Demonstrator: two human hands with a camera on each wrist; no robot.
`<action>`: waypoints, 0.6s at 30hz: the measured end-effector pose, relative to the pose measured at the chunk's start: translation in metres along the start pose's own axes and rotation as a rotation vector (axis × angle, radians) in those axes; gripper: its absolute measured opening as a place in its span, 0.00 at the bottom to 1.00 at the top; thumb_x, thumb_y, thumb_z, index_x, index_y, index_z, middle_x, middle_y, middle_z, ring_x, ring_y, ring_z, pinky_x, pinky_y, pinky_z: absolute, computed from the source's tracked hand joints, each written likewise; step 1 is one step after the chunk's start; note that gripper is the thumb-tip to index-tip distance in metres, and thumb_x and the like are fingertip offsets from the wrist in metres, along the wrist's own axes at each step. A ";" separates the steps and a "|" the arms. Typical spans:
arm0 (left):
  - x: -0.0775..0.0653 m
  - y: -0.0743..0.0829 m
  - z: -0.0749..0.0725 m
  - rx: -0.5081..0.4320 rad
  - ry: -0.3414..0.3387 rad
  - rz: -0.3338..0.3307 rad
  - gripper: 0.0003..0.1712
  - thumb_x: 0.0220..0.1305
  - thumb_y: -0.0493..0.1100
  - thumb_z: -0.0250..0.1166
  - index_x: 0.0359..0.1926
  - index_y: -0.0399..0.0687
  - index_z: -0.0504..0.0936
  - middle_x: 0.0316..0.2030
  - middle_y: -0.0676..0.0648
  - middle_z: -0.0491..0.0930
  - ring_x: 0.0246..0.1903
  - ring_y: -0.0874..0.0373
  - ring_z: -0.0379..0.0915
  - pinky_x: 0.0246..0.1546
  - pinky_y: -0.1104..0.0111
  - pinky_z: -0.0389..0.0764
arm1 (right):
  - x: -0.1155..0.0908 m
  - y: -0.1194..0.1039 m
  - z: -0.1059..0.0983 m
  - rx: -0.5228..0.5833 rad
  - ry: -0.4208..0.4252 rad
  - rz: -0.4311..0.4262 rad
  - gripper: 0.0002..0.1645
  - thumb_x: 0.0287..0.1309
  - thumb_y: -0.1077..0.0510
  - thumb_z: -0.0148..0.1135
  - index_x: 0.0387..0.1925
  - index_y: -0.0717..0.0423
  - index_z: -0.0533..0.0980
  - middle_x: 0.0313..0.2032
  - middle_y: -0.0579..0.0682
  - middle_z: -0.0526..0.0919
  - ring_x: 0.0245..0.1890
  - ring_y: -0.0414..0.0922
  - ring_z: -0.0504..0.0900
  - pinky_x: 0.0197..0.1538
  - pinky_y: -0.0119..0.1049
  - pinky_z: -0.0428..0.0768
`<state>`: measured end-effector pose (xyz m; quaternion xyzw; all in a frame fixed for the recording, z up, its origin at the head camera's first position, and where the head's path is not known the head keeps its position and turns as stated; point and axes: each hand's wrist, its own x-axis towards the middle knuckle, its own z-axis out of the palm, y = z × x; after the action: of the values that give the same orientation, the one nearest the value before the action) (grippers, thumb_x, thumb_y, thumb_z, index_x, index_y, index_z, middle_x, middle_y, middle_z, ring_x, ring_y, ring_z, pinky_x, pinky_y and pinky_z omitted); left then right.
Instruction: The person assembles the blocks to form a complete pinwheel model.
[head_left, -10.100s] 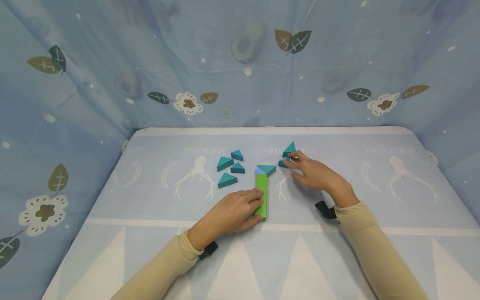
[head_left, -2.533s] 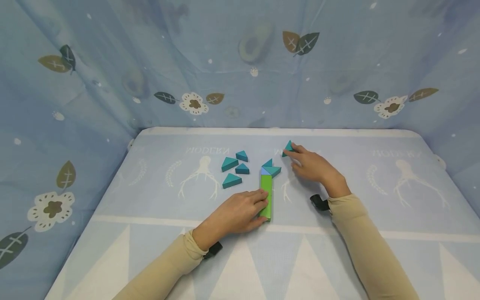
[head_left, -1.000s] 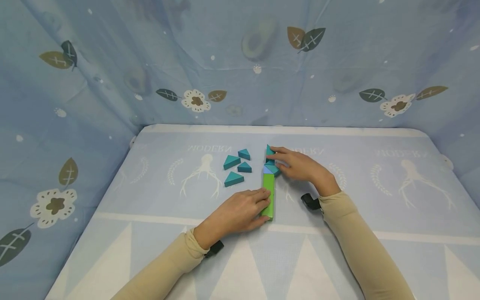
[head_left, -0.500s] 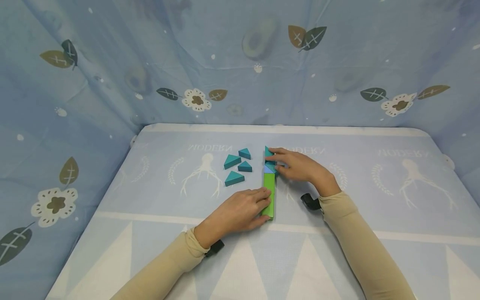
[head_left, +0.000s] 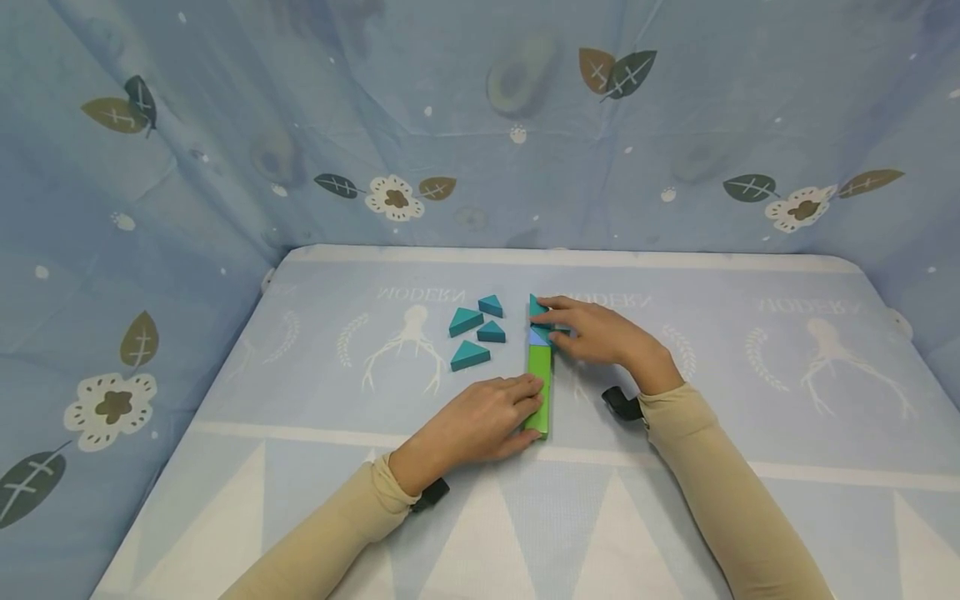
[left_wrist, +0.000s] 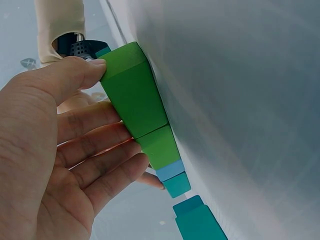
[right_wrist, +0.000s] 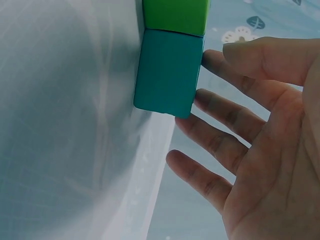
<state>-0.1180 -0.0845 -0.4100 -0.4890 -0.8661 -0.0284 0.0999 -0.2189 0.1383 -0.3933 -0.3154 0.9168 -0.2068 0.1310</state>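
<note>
A straight row of green rectangular blocks [head_left: 539,362] is touched along its left side by the extended fingers of the left hand [head_left: 476,421], the thumb being laid at its near end. At its far end a light-blue triangular block [head_left: 536,337] is set, with teal triangular blocks [head_left: 535,311] around it, touched by the right hand's [head_left: 603,335] straight, spread fingers. Four loose teal wedges [head_left: 470,356] are scattered to the left on the patterned blue-and-white tabletop [head_left: 750,425].

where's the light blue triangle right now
In the head view, the light blue triangle sits just right of centre, against the far end of the green blocks, near the right hand.
</note>
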 end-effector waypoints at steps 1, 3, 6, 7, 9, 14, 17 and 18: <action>0.000 0.000 0.000 0.000 -0.002 0.000 0.25 0.65 0.56 0.65 0.54 0.42 0.83 0.58 0.44 0.80 0.60 0.54 0.75 0.59 0.67 0.77 | 0.000 0.000 0.000 0.001 -0.001 0.002 0.25 0.70 0.56 0.53 0.67 0.49 0.71 0.74 0.52 0.59 0.72 0.58 0.62 0.69 0.60 0.65; 0.000 0.000 -0.001 -0.002 -0.007 -0.002 0.25 0.65 0.56 0.65 0.54 0.43 0.83 0.58 0.44 0.80 0.60 0.54 0.75 0.59 0.67 0.77 | 0.000 -0.001 0.000 0.004 -0.004 0.008 0.25 0.70 0.56 0.53 0.67 0.49 0.71 0.74 0.52 0.60 0.72 0.58 0.62 0.69 0.59 0.64; 0.000 0.000 -0.001 -0.002 -0.014 -0.006 0.25 0.65 0.55 0.64 0.54 0.43 0.83 0.58 0.44 0.80 0.60 0.54 0.75 0.59 0.67 0.77 | 0.000 -0.001 0.000 0.002 -0.003 0.008 0.25 0.70 0.56 0.53 0.67 0.49 0.71 0.74 0.51 0.60 0.72 0.57 0.62 0.69 0.59 0.64; 0.000 0.001 -0.002 -0.002 -0.016 -0.006 0.25 0.65 0.55 0.64 0.54 0.43 0.83 0.58 0.44 0.80 0.60 0.54 0.75 0.59 0.67 0.77 | 0.000 -0.002 0.000 0.000 -0.003 0.006 0.25 0.70 0.56 0.53 0.66 0.49 0.71 0.74 0.51 0.60 0.72 0.57 0.62 0.69 0.59 0.64; 0.000 0.001 -0.002 0.001 -0.018 -0.006 0.26 0.65 0.56 0.64 0.55 0.42 0.83 0.58 0.44 0.80 0.60 0.54 0.75 0.59 0.66 0.77 | 0.000 -0.002 0.000 -0.002 -0.001 0.002 0.24 0.70 0.56 0.53 0.66 0.49 0.72 0.73 0.52 0.61 0.71 0.57 0.63 0.69 0.59 0.64; 0.001 0.000 -0.002 0.004 -0.022 -0.008 0.26 0.65 0.56 0.64 0.55 0.42 0.83 0.58 0.44 0.79 0.61 0.54 0.75 0.59 0.66 0.77 | 0.000 -0.002 0.000 -0.004 -0.001 -0.002 0.24 0.70 0.56 0.53 0.66 0.49 0.72 0.73 0.52 0.61 0.71 0.58 0.64 0.69 0.60 0.65; 0.001 0.000 -0.001 0.001 -0.022 -0.007 0.25 0.65 0.55 0.64 0.55 0.42 0.83 0.58 0.44 0.79 0.61 0.54 0.75 0.59 0.66 0.77 | 0.000 -0.002 0.000 -0.005 -0.005 0.001 0.24 0.70 0.56 0.53 0.66 0.49 0.72 0.73 0.52 0.61 0.71 0.58 0.63 0.68 0.60 0.65; 0.001 0.000 -0.002 0.000 -0.022 -0.007 0.25 0.65 0.55 0.64 0.55 0.42 0.83 0.58 0.44 0.79 0.61 0.54 0.75 0.59 0.66 0.77 | 0.000 -0.002 0.000 -0.004 -0.007 0.002 0.24 0.70 0.56 0.53 0.66 0.49 0.72 0.73 0.52 0.61 0.71 0.58 0.63 0.68 0.60 0.65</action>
<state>-0.1180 -0.0841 -0.4084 -0.4865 -0.8687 -0.0232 0.0901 -0.2179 0.1371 -0.3922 -0.3155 0.9172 -0.2035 0.1337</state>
